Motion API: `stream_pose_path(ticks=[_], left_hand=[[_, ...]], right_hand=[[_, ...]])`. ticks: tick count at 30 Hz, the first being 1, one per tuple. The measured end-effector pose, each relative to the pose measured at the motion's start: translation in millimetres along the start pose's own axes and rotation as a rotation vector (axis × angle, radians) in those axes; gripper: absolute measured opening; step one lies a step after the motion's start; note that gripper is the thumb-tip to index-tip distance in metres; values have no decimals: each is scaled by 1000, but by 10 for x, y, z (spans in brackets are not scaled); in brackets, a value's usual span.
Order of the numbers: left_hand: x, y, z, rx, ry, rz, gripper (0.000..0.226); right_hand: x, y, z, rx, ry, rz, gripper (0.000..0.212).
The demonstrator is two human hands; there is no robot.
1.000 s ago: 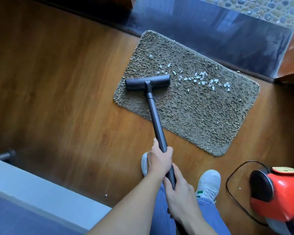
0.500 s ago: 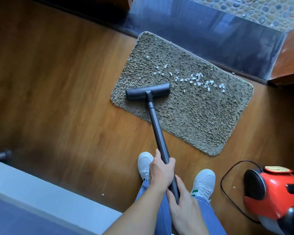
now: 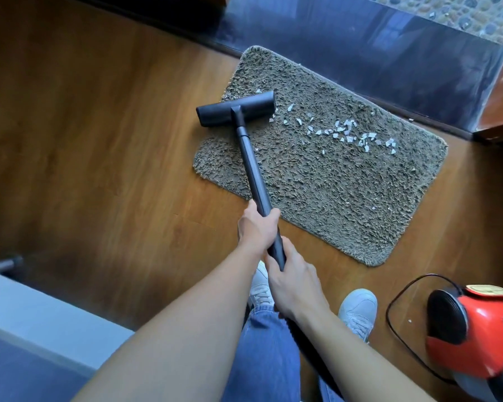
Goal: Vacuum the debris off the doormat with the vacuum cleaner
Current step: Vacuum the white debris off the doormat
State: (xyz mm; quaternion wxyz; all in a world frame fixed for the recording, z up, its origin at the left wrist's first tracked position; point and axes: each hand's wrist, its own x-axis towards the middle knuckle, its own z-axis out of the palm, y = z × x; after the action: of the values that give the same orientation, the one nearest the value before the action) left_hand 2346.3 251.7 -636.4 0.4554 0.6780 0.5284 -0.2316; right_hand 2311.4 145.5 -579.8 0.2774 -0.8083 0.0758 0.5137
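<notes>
The shaggy grey-brown doormat (image 3: 346, 204) lies on the wooden floor (image 3: 99, 140), its far edge against a dark glossy threshold (image 3: 360, 44). A trail of small white debris (image 3: 346, 134) runs across the far half of the doormat, from near its middle toward its right end. The black vacuum nozzle (image 3: 235, 111) sits at the doormat's far left corner, its right half on the pile and its left half out past the doormat's left edge over the floor; the nearest scraps lie just beside its right tip. The dark wand (image 3: 253, 172) slants from the nozzle across the left part of the doormat and over its near edge. The left hand (image 3: 257, 230) grips the wand just off that near edge, fingers curled tightly round it, and the right hand (image 3: 295, 285) holds the wand's lower end right behind it, fingers likewise wrapped round. Two white shoes (image 3: 357, 309) and blue jeans (image 3: 265, 343) show on the near side of the doormat. The red vacuum cleaner (image 3: 474, 335) stands off the doormat's near right corner, with a black cord (image 3: 395, 314) looping beside it.
</notes>
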Motion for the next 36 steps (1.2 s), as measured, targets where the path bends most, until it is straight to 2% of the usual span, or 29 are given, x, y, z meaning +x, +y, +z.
stream_pose_path(ticks=[4,8,12,14,15,18,20,24,27,32,36], left_hand=[[-109,-28,17,-33,-18,0,21],[-399,-198,162,-58,-58,-31,40],[-557,-277,219,-82,-66,-55,30],[-502,-265,183,-91,-46,-56,46],[-445,-248,147,-86,-39,-54,46],[-237,-143,-3,-63,-20,-25,22],[-66,-64,-101,-59,1,-13,22],[129,46,-204,-28,24,-1,26],[-20,-3,-162,16,-16,18,27],[-380,-192,60,118,-92,34,65],[-330,-163,98,127,-82,60,50]], right_hand=[[-93,45,-29,-4,-23,18,58],[-379,257,-61,-15,-52,53,51],[-489,393,-43,-47,-37,74,61],[-447,332,-27,-105,-22,61,59],[-413,263,-25,-128,-16,47,57],[-240,39,7,-150,10,9,53],[-105,-106,39,-159,21,-5,52],[10,-253,27,-61,5,-17,43],[-133,-134,67,-24,-3,3,45],[-438,189,183,79,52,115,54],[-364,199,182,105,60,110,54]])
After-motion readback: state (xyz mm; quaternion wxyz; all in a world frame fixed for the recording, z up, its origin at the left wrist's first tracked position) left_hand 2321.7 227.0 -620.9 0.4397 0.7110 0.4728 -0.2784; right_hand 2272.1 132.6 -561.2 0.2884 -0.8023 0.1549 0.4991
